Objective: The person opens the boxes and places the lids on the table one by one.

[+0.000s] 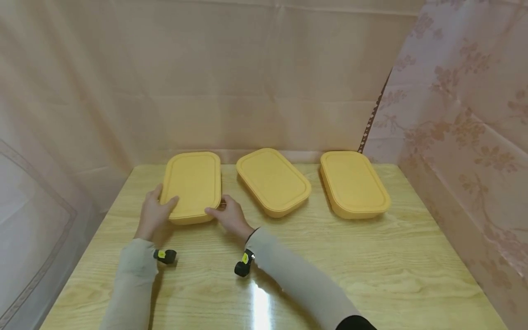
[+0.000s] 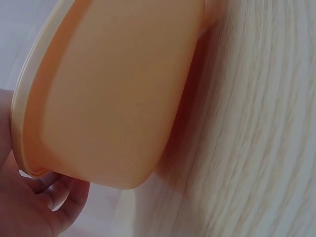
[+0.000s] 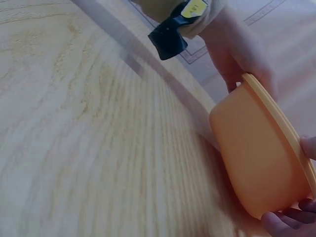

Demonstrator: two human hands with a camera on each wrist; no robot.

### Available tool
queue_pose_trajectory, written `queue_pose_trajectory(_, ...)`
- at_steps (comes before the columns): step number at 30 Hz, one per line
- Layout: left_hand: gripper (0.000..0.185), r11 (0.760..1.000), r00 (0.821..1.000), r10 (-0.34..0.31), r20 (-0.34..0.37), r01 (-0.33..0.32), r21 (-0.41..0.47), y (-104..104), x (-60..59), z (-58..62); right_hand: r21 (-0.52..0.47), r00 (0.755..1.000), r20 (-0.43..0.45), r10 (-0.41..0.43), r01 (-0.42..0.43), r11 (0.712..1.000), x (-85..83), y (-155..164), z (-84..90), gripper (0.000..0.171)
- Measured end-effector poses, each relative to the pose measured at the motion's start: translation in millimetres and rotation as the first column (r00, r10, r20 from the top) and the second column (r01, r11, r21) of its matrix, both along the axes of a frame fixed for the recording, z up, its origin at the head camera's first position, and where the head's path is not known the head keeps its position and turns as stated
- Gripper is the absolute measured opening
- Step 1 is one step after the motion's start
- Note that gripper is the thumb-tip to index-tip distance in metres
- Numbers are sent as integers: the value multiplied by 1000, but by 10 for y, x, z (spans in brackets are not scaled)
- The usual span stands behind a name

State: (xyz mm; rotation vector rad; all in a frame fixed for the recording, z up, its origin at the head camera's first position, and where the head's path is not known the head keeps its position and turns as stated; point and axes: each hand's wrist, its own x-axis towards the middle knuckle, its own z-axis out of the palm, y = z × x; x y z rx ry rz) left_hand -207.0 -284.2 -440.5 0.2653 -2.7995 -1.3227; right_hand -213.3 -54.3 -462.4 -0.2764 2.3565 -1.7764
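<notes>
A: Gripping what, over on the left?

B: Holding the left yellow box (image 1: 192,187) by its near end. Left hand (image 1: 154,213) curling round the near left corner, thumb lying on the lid, the other fingers (image 2: 59,195) tucking under the rim, as seen from the left wrist.

A: And the right hand (image 1: 231,217)?

B: Pinching the near right corner of the same box. Thumb pressing on the lid edge, fingertips (image 3: 289,219) hooking below the base, as seen from the right wrist. Fingers neither spread wide nor pressed flat; curling on both sides.

A: Box sitting where?

B: Lying between the two hands, just beyond the fingertips, near end seeming to be tilting up off the wooden table (image 1: 371,270) in the wrist views; far end hard to judge. Lid staying on, closed.

A: Anything beyond the right fingers?

B: Middle yellow box (image 1: 273,181) lying just past the right hand's knuckles, turned at an angle, close but not touching. Right yellow box (image 1: 354,184) resting well apart from both hands, further along the same row, lid on too.

A: Behind the fingertips?

B: Pale pink cloth (image 1: 231,82) hanging beyond the row of boxes, a flowered curtain (image 1: 466,119) hanging far off past the right hand.
</notes>
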Motion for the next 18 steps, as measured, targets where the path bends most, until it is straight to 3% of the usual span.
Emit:
queue_pose_trajectory(7,84,1000,1000,-6,28,6,-9,-72,-29,-14,5,1000,-14,-27,27,1000,56,-84,-56,49)
queue_pose_trajectory(18,83,1000,1000,-7,15,7,-6,-111,-92,-77,48,999,-19,-42,43,998,48,-114,-68,50)
